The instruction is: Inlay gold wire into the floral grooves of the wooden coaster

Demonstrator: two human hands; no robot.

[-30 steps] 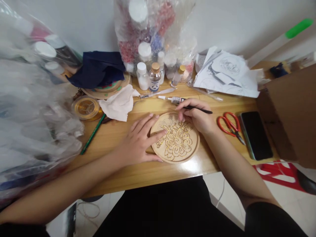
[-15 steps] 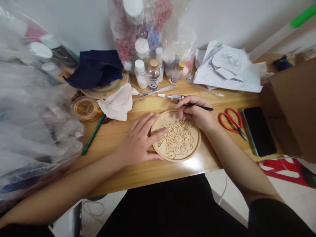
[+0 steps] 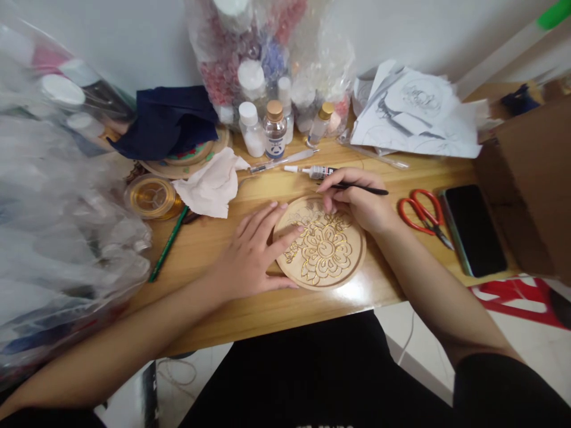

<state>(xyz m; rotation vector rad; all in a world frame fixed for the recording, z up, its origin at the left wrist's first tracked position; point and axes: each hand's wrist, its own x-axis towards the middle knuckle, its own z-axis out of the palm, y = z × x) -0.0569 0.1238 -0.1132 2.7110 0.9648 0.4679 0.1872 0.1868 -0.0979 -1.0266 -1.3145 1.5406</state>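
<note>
A round wooden board (image 3: 357,261) with a raised rim lies flat on the table. Gold wire outlines a large flower and smaller shapes on it, and drawn lines show near its far edge. My left hand (image 3: 254,252) rests with fingers spread along the board's left side, its index fingertip over the pattern and its thumb by the near rim. Above the far right part, my right hand (image 3: 357,199) is closed on slim black tweezers (image 3: 373,190), as far as their shape shows. Their tips point left; whether they pinch anything is too small to tell.
Beyond the board lie a glue tube (image 3: 317,172) and a clear-handled pen-like tool (image 3: 285,160), with small bottles (image 3: 275,131) behind. Red-handled pliers (image 3: 422,214) and a phone (image 3: 475,229) lie right. A gold wire spool (image 3: 151,196), cloth (image 3: 209,184) and green pencil (image 3: 168,245) lie left.
The camera view has shifted slightly. Both hands keep nearly the same pose on and over the board, and the tweezers are still in my right hand.
</note>
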